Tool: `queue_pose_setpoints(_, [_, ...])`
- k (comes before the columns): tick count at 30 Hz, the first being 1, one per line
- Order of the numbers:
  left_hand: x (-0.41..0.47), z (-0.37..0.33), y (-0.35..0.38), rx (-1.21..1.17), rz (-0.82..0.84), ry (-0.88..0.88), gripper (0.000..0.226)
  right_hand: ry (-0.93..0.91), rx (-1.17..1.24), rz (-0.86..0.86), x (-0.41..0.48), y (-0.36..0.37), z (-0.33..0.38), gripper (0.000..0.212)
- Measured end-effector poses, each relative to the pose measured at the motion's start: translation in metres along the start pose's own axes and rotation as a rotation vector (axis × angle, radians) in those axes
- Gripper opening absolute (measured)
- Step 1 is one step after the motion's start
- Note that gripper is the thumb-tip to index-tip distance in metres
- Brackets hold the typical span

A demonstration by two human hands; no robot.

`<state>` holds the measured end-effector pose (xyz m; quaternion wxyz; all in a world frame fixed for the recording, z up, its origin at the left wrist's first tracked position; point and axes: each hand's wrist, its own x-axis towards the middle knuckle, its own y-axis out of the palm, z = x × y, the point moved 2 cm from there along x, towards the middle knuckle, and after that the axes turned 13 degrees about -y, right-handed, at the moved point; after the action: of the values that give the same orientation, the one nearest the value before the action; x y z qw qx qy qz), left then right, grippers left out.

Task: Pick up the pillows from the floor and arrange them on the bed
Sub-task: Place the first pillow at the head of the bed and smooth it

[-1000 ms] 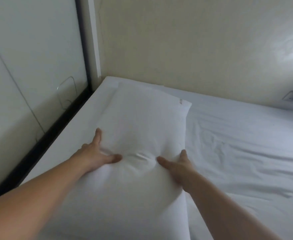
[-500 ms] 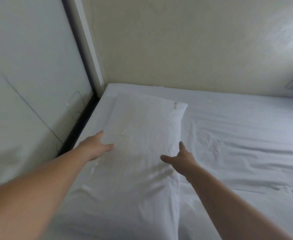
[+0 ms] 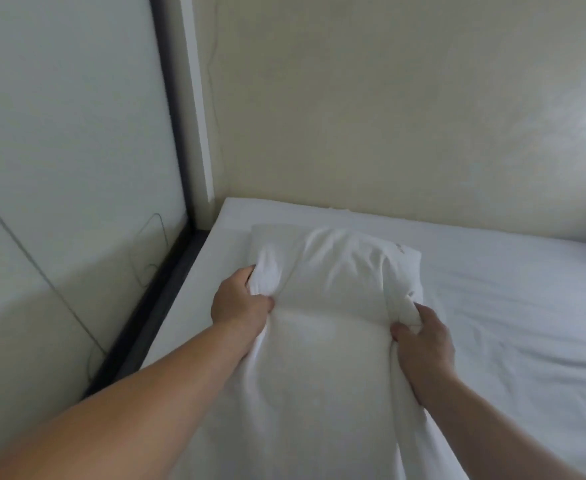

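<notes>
You're in a bedroom: white-sheeted bed (image 3: 492, 306) pushed into a corner, pillow (image 3: 329, 306) on it, beige wall (image 3: 388, 116), pale panel (image 3: 59, 133) alongside.

left hand (image 3: 239, 304) fingers clenched | right hand (image 3: 423, 344) clenched | arms extended

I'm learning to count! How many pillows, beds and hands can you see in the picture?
Pillows: 1, the pillow, lying on the bed
Beds: 1, the bed
Hands: 2, the left hand and the right hand, each gripping one side of the pillow
Total: 4
</notes>
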<state>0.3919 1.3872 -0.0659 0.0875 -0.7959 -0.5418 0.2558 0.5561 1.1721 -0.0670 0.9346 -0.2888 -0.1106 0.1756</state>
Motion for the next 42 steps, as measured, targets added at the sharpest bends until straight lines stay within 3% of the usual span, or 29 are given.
queue_pose_setpoints(5, [0.019, -0.085, -0.036, -0.181, -0.052, 0.206, 0.057, -0.229, -0.006, -0.133, 0.050, -0.015, 0.089, 0.042])
queue_pose_setpoints(8, [0.042, -0.111, -0.052, -0.149, 0.012, 0.263, 0.064, -0.232, -0.064, -0.114, 0.078, -0.010, 0.117, 0.047])
queue_pose_setpoints(11, [0.062, -0.098, -0.053, -0.124, 0.178, 0.107, 0.087, -0.012, -0.244, 0.091, 0.098, 0.003, 0.114, 0.066])
queue_pose_setpoints(14, [0.067, -0.037, -0.052, 0.125, 0.229, -0.118, 0.116, 0.153, -0.253, 0.303, 0.081, 0.022, 0.087, 0.078])
queue_pose_setpoints(17, [0.059, 0.027, -0.051, 0.258, 0.276, -0.274, 0.128, 0.274, -0.223, 0.434, 0.051, 0.037, 0.046, 0.085])
queue_pose_setpoints(22, [0.055, 0.058, -0.039, 0.248, 0.299, -0.214, 0.115, 0.268, -0.186, 0.493, 0.020, 0.056, 0.010, 0.068])
queue_pose_setpoints(26, [0.044, 0.053, -0.037, 0.345, 0.278, -0.090, 0.089, 0.174, -0.407, 0.361, 0.010, 0.050, 0.002, 0.021])
queue_pose_setpoints(28, [0.036, 0.049, -0.041, 0.370, 0.285, -0.068, 0.078, 0.178, -0.395, 0.316, 0.002, 0.036, 0.000, 0.011])
queue_pose_setpoints(31, [0.020, 0.049, -0.056, 0.374, 0.314, -0.099, 0.072, 0.179, -0.335, 0.340, -0.009, 0.004, 0.000, 0.017])
queue_pose_setpoints(34, [0.000, 0.054, -0.071, 0.391, 0.352, -0.171, 0.069, 0.237, -0.297, 0.479, -0.027, -0.021, 0.009, 0.017])
queue_pose_setpoints(38, [-0.012, 0.065, -0.082, 0.552, 0.359, -0.241, 0.067, 0.233, -0.480, 0.708, -0.040, -0.027, 0.017, 0.011])
queue_pose_setpoints(40, [-0.009, 0.065, -0.083, 0.602, 0.297, -0.271, 0.074, 0.083, -0.612, 0.588, -0.037, -0.023, 0.019, 0.018])
queue_pose_setpoints(42, [-0.006, 0.062, -0.078, 0.607, 0.194, -0.272, 0.092, -0.111, -0.605, 0.450, -0.039, -0.013, 0.025, 0.041])
